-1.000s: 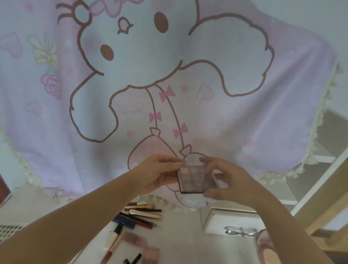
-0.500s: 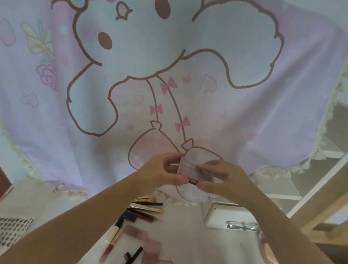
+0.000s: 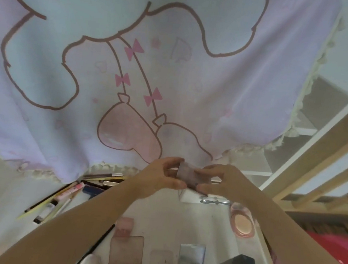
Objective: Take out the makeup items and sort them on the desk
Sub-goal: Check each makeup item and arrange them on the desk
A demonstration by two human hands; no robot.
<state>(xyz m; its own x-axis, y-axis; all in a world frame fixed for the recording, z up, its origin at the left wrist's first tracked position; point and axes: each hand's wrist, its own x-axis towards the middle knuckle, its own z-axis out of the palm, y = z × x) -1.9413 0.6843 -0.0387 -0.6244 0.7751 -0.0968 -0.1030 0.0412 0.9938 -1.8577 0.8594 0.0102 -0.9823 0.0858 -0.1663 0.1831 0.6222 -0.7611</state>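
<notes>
Head view: both hands, left hand [image 3: 159,178] and right hand [image 3: 217,180], pinch a small square mauve eyeshadow palette [image 3: 190,174] by its edges, raised above the white bench [image 3: 159,212]. Open compacts [image 3: 125,254] and pencils [image 3: 56,201] lie below. Since a second ago the palette has tilted edge-on, its pans now hidden.
</notes>
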